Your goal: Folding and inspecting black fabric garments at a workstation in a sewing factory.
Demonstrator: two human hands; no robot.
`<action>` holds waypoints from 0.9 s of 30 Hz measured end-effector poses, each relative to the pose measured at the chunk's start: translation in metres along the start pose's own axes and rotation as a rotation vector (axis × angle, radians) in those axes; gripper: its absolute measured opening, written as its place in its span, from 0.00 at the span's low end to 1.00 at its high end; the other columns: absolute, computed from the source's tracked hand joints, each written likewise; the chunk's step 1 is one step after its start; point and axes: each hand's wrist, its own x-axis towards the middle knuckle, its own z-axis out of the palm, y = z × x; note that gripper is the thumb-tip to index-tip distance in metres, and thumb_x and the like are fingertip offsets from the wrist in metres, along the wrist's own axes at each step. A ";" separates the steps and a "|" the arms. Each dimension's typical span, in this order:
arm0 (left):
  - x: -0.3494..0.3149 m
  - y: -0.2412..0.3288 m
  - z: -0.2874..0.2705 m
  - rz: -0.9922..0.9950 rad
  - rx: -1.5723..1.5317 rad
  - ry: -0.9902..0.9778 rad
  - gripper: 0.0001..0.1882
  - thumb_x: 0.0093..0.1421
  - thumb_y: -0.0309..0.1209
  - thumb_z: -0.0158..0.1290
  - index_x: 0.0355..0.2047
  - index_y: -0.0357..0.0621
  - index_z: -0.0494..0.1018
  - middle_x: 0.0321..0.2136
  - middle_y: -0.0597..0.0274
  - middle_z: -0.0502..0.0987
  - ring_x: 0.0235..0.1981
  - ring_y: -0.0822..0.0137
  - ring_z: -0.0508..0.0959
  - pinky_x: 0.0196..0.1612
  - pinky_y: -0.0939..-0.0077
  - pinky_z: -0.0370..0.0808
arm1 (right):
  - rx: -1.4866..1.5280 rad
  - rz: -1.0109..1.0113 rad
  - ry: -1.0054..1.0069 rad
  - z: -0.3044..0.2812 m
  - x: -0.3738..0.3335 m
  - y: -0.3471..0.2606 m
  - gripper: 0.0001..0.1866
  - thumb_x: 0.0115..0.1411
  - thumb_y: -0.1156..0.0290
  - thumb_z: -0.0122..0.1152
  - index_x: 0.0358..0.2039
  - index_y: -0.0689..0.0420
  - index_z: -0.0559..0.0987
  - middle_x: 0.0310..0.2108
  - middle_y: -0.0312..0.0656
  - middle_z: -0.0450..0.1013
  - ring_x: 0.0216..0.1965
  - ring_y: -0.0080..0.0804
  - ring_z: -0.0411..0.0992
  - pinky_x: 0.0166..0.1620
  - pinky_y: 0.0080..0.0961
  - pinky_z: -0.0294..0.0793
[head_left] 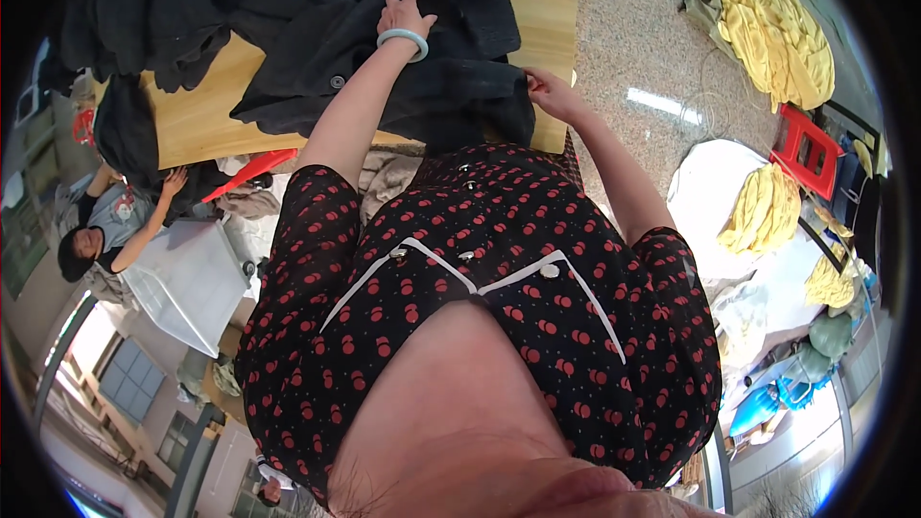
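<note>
A dark coat [317,53] with a round button lies spread over the wooden table [545,29] in front of me. My left hand [407,17], below a pale bangle [414,38], rests on the coat's upper part with fingers and thumb apart. At the table's right side, my right hand [553,96] pinches the end of a dark sleeve [451,101], which lies along the near edge of the table. The fingertips of that hand are partly covered by the cloth.
More dark garments [201,0] are heaped at the table's far left. On the left, a person [125,221] works beside a white bin [192,273]. To the right, yellow cloth [772,29] lies on the speckled floor [638,48], near a red stool [808,152] and white sacks [710,182].
</note>
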 end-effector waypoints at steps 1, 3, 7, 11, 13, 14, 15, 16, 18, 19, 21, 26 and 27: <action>0.001 0.004 0.000 -0.011 0.038 0.023 0.20 0.47 0.39 0.54 0.40 0.47 0.67 0.42 0.56 0.65 0.44 0.57 0.67 0.44 0.66 0.67 | 0.003 0.004 0.005 0.000 0.002 0.006 0.16 0.40 0.74 0.51 0.34 0.59 0.71 0.26 0.44 0.69 0.30 0.37 0.68 0.34 0.26 0.67; 0.004 0.004 0.002 0.004 0.054 -0.003 0.18 0.48 0.37 0.53 0.39 0.46 0.68 0.41 0.56 0.65 0.44 0.57 0.67 0.44 0.66 0.68 | -0.206 -0.025 -0.090 -0.003 0.006 0.005 0.14 0.40 0.69 0.54 0.30 0.60 0.71 0.21 0.44 0.68 0.26 0.38 0.68 0.31 0.27 0.67; 0.014 -0.002 0.011 0.045 0.097 -0.084 0.13 0.49 0.32 0.50 0.37 0.44 0.69 0.39 0.55 0.66 0.43 0.56 0.67 0.44 0.66 0.68 | -0.371 0.092 -0.009 -0.007 -0.003 -0.021 0.10 0.43 0.71 0.54 0.28 0.60 0.70 0.22 0.42 0.69 0.28 0.30 0.68 0.32 0.23 0.66; 0.015 -0.010 -0.015 0.101 -0.075 -0.079 0.06 0.47 0.31 0.50 0.28 0.47 0.70 0.38 0.53 0.67 0.41 0.56 0.68 0.42 0.68 0.68 | -0.162 -0.116 0.310 -0.034 -0.003 -0.082 0.07 0.45 0.77 0.50 0.28 0.58 0.70 0.24 0.44 0.69 0.28 0.38 0.69 0.31 0.25 0.67; 0.016 -0.018 -0.037 0.302 -0.373 0.198 0.08 0.46 0.34 0.52 0.21 0.44 0.67 0.25 0.54 0.70 0.29 0.57 0.71 0.31 0.69 0.68 | -0.295 -0.398 0.340 -0.038 -0.007 -0.138 0.07 0.44 0.78 0.50 0.28 0.57 0.70 0.24 0.43 0.69 0.28 0.39 0.68 0.31 0.26 0.67; 0.010 -0.008 -0.066 0.356 -0.557 0.274 0.10 0.46 0.35 0.52 0.20 0.43 0.66 0.20 0.55 0.70 0.24 0.58 0.71 0.27 0.70 0.68 | -0.419 -0.667 0.376 -0.037 -0.010 -0.162 0.08 0.44 0.79 0.50 0.28 0.56 0.71 0.25 0.42 0.69 0.28 0.39 0.68 0.31 0.28 0.67; 0.007 -0.004 -0.085 0.452 -0.698 0.316 0.12 0.47 0.36 0.53 0.21 0.41 0.65 0.15 0.56 0.68 0.18 0.59 0.69 0.23 0.72 0.66 | -0.486 -0.779 0.317 -0.031 -0.013 -0.186 0.08 0.43 0.80 0.50 0.27 0.55 0.71 0.25 0.41 0.68 0.28 0.39 0.67 0.31 0.28 0.67; 0.002 -0.003 -0.094 0.446 -0.696 0.326 0.12 0.47 0.36 0.53 0.21 0.41 0.65 0.15 0.56 0.68 0.18 0.59 0.69 0.23 0.72 0.66 | -0.552 -0.897 0.253 -0.021 -0.011 -0.205 0.09 0.43 0.80 0.50 0.27 0.55 0.71 0.25 0.40 0.68 0.29 0.40 0.67 0.32 0.29 0.67; -0.004 0.004 -0.103 0.478 -0.780 0.328 0.12 0.49 0.36 0.52 0.21 0.40 0.64 0.16 0.55 0.68 0.19 0.59 0.69 0.24 0.74 0.66 | -0.626 -0.987 0.095 0.008 -0.001 -0.223 0.09 0.43 0.78 0.51 0.27 0.53 0.72 0.24 0.39 0.67 0.30 0.37 0.67 0.35 0.28 0.65; 0.002 0.001 -0.088 0.436 -0.745 0.323 0.13 0.49 0.37 0.53 0.22 0.39 0.65 0.17 0.54 0.69 0.20 0.59 0.70 0.25 0.72 0.67 | -0.631 -0.995 0.096 0.024 0.010 -0.219 0.09 0.43 0.78 0.51 0.27 0.53 0.72 0.24 0.39 0.67 0.30 0.37 0.67 0.35 0.28 0.65; 0.011 -0.010 -0.051 0.319 -0.678 0.288 0.14 0.48 0.38 0.53 0.22 0.39 0.65 0.19 0.53 0.71 0.23 0.59 0.72 0.28 0.70 0.69 | -0.700 -1.030 0.007 0.056 0.047 -0.182 0.10 0.42 0.75 0.51 0.28 0.51 0.72 0.23 0.38 0.66 0.32 0.35 0.67 0.38 0.29 0.64; 0.000 -0.028 -0.011 0.136 -0.552 0.104 0.24 0.42 0.47 0.57 0.27 0.36 0.72 0.26 0.52 0.74 0.28 0.63 0.74 0.34 0.74 0.69 | -0.834 -0.762 0.081 0.054 0.065 -0.123 0.11 0.43 0.68 0.54 0.30 0.52 0.72 0.28 0.40 0.67 0.35 0.36 0.66 0.41 0.31 0.61; -0.001 -0.028 -0.010 0.185 -0.499 0.053 0.26 0.42 0.48 0.57 0.29 0.35 0.72 0.27 0.51 0.74 0.29 0.61 0.74 0.35 0.74 0.69 | -0.810 -0.752 0.069 0.044 0.060 -0.124 0.14 0.44 0.64 0.56 0.33 0.54 0.71 0.30 0.43 0.67 0.37 0.39 0.65 0.42 0.33 0.60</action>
